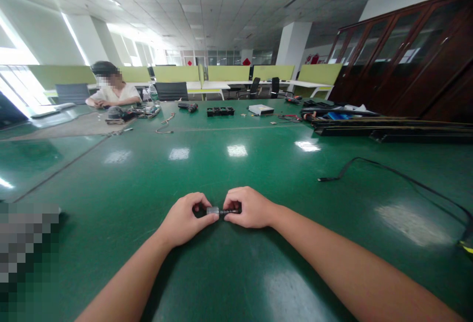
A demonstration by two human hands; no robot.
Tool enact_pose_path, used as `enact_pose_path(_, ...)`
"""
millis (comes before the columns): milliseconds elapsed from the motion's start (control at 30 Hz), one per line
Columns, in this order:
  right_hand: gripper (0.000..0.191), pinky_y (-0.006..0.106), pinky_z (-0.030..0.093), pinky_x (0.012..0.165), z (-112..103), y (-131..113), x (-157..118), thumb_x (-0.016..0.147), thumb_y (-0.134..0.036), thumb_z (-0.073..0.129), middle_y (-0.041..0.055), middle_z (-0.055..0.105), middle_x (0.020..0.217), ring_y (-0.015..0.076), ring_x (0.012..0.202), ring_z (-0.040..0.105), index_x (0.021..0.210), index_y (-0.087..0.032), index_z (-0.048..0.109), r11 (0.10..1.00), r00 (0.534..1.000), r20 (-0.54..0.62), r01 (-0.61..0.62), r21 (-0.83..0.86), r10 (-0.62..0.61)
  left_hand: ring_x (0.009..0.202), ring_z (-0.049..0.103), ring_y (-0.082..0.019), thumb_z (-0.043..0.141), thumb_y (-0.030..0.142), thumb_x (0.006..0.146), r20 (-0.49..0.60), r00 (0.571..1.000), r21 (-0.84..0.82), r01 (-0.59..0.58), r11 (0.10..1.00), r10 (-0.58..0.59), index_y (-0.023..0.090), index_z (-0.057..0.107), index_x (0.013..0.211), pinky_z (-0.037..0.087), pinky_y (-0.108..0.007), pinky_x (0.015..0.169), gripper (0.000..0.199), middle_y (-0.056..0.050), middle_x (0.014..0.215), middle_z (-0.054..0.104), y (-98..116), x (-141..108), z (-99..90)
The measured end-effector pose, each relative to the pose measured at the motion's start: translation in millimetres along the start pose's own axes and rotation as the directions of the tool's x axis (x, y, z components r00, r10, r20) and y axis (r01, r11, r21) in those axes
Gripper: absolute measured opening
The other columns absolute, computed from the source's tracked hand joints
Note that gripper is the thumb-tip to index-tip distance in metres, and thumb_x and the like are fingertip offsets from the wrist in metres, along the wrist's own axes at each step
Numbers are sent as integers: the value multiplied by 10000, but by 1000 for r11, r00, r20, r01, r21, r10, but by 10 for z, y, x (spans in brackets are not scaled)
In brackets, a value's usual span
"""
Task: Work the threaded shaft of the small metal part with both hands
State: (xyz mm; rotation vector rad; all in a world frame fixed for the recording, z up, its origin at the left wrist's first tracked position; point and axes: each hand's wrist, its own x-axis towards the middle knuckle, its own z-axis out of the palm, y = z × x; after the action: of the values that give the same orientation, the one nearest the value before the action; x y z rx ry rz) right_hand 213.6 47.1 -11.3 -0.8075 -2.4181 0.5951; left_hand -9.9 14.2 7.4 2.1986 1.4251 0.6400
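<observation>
Both hands meet low in the middle of the view, just over the green table (207,169). My left hand (186,218) pinches a short, clear or light grey cylindrical piece (213,210) between thumb and fingers. A thin dark rod-like piece (229,211) lies in the grip of my right hand (248,207), its right part partly covered by the fingers. The two pieces are in line, end to end; whether they are joined is too small to tell.
A black cable (388,167) runs over the table at right. Farther back are a black tray-like part (220,111), a white box (261,110), a drill-like tool (188,107) and dark long bars (347,128). A person (113,88) sits at the far left.
</observation>
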Motion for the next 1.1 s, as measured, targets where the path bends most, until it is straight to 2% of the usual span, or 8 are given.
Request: enact_pose_path(1100,67,216,403,582,-122,142,-35,675,-164,722,-18,592,663,110,608,532,721,-161,673,1000,999,30,-16,0,16,698,555,-177,665,454,777,9,1000,-16,15,1000,-14,209,663,800,391,-262,628,246,6,748,651,0,5,-11)
